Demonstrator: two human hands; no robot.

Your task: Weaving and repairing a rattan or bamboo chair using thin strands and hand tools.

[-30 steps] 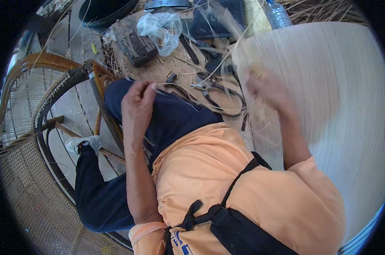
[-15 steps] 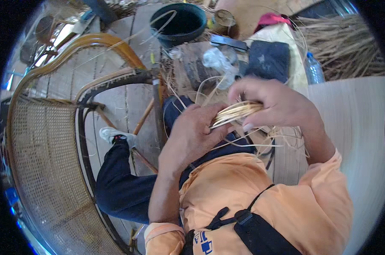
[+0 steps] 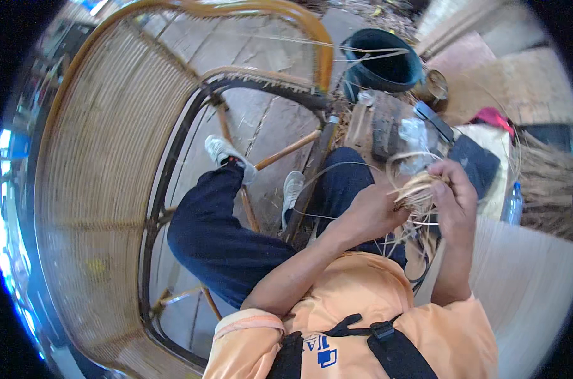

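**Both hands on a bundle of cane strips**

I see the fingers (image 3: 447,183) of my right hand (image 3: 456,201) curled shut around a pale bundle of cane strips (image 3: 418,192), held just above my knee; my left hand (image 3: 370,211) pinches its near end. Loose strands (image 3: 343,170) loop out toward the woven chair frame (image 3: 97,164) and the dark bucket (image 3: 381,63). I judge a stray loop could snag on the frame's rim, or thin strips could slip free and tangle.

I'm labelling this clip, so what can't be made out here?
Head view:
- Rattan strips bundle: its middle is covered by the left hand and right hand.
- Dark bucket: contents are too small to tell.
- Plastic bottle: warped near the fisheye rim.
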